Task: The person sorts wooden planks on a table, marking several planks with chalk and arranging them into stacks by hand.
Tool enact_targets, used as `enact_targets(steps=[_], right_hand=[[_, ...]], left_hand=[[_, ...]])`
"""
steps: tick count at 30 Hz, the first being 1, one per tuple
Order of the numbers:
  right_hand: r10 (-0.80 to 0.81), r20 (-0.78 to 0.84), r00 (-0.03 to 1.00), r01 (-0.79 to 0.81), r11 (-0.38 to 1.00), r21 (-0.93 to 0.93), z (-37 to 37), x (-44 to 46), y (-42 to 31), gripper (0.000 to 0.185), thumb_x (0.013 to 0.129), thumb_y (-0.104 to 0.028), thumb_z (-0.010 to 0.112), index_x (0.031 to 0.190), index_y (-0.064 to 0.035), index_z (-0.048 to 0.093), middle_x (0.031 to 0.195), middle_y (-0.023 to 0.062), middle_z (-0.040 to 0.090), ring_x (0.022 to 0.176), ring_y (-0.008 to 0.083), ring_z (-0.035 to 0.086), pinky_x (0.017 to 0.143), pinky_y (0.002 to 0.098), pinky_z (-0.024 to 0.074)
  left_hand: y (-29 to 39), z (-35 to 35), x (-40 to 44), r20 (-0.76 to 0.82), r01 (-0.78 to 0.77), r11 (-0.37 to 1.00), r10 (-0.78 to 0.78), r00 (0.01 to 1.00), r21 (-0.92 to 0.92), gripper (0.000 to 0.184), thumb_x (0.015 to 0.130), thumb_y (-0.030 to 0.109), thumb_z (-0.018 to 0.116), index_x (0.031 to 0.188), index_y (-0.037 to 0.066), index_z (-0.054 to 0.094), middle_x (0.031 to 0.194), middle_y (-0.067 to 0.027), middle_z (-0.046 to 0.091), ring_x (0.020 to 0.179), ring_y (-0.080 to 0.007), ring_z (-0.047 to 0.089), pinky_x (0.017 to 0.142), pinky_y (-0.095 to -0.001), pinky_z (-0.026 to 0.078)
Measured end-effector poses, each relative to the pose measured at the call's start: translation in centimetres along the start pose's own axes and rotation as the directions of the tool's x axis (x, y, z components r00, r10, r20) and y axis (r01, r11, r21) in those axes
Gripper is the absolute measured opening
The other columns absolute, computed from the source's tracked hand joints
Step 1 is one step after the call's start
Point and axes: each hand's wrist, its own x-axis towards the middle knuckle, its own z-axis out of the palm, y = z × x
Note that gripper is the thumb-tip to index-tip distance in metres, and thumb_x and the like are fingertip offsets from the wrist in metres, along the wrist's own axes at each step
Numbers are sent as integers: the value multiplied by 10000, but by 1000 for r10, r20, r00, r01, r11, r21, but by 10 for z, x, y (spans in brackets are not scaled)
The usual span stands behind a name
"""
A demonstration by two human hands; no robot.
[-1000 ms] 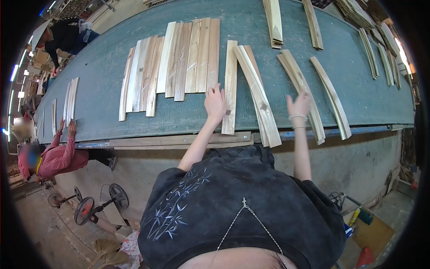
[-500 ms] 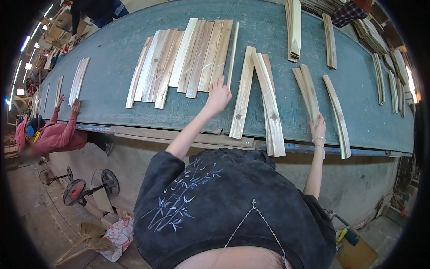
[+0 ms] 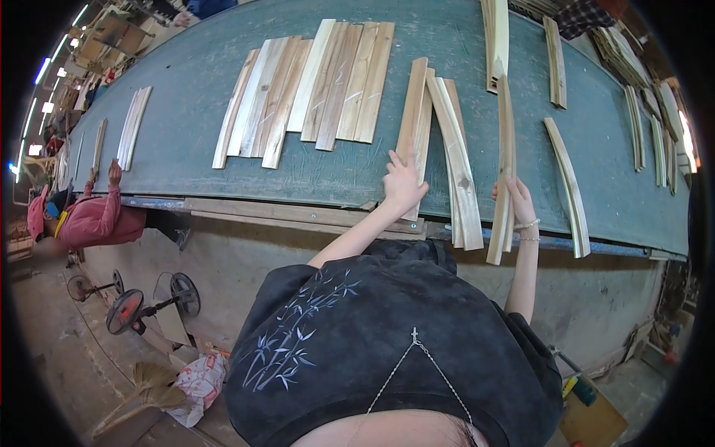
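Observation:
My left hand [image 3: 403,181] lies on the lower part of a wooden strip [image 3: 412,104], fingers spread; another strip shows beneath its right side. My right hand [image 3: 518,200] is wrapped round the lower half of a wooden strip [image 3: 506,141], with a second strip partly hidden behind it. Between my hands lies a fanned stack of strips [image 3: 460,175] with a dark knot. Left of my left hand, a row of strips [image 3: 324,86] lies side by side, some with chalk marks. A curved stack [image 3: 567,182] rests right of my right hand.
The green table [image 3: 194,112] spans the view. More strips [image 3: 555,63] lie at its far side and right end. A person in a pink top [image 3: 104,223] works at the left by other strips [image 3: 135,127]. Fans [image 3: 153,302] and brooms [image 3: 141,391] stand on the floor.
My left hand has moved right from the row's edge onto the strip beside the fanned stack. My right hand has lifted a strip from its stack and shifted slightly left.

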Motion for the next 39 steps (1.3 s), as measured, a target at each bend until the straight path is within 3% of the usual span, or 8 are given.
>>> enact_targets(steps=[8, 12, 19, 22, 24, 27, 32, 39], right_hand=[[50, 70, 996, -54, 997, 55, 126, 13, 4, 362, 846, -303, 485, 1028, 8, 455, 788, 83, 559, 650, 139, 569, 574, 260, 493], [-55, 33, 998, 60, 981, -183, 173, 52, 74, 578, 829, -364, 492, 1178, 66, 327, 894, 161, 561, 805, 215, 566, 718, 299, 454], [-103, 0, 995, 94, 908, -409, 204, 58, 81, 701, 769, -408, 554, 1207, 69, 285, 1007, 213, 517, 932, 292, 517, 845, 337, 393], [133, 106, 985, -158, 949, 272, 199, 54, 66, 571, 727, -305, 646, 1100, 37, 381, 966, 147, 534, 848, 202, 548, 740, 288, 459], [221, 150, 964, -252, 939, 234, 199, 56, 56, 508, 742, -305, 625, 1069, 15, 404, 989, 152, 539, 859, 226, 563, 708, 316, 486], [305, 421, 854, -454, 832, 319, 205, 51, 49, 486, 774, -377, 551, 1055, 5, 441, 972, 137, 562, 851, 282, 580, 662, 369, 515], [236, 503, 831, -502, 707, 498, 209, 43, 45, 508, 767, -405, 546, 1037, 18, 461, 927, 132, 575, 774, 268, 598, 633, 366, 519], [336, 372, 865, -473, 792, 385, 216, 51, 55, 455, 756, -407, 546, 908, 22, 542, 818, 122, 588, 722, 233, 596, 641, 346, 513]], left_hand=[[-54, -15, -10, 96, -11, 845, 74, 993, -535, 766, 778, 141, 452, 1284, -38, -94, 1014, -339, 462, 836, -377, 549, 755, -371, 447], [-69, -24, -41, 92, -52, 645, 187, 978, -763, 715, 828, 168, 405, 1285, -32, -107, 1144, -351, 377, 1042, -402, 446, 886, -371, 358], [-76, -29, -45, 263, 84, 776, 109, 958, -626, 557, 862, 365, 366, 1255, 1, 215, 997, -280, 521, 973, -406, 486, 850, -413, 380], [-100, -25, -25, 140, -100, 802, 223, 965, -589, 397, 881, 300, 360, 1187, 48, 394, 946, -190, 567, 899, -351, 527, 783, -388, 409], [-126, -16, -5, -109, -284, 888, 262, 959, -361, 281, 854, 243, 405, 978, 49, 567, 886, -185, 563, 860, -301, 526, 761, -373, 414], [-148, -27, 18, -274, 145, 989, -143, 951, -14, 481, 789, 345, 496, 1195, 113, 383, 919, -186, 487, 872, -313, 486, 667, -401, 444], [-194, -14, 46, -296, 178, 953, -100, 950, 246, 670, 736, 383, 557, 1271, 104, 266, 900, -209, 494, 833, -331, 510, 660, -419, 446], [-179, -39, 15, 50, 3, 865, 26, 998, -501, 620, 793, 269, 511, 1286, 54, 201, 685, -141, 558, 621, -256, 563, 587, -357, 445]])
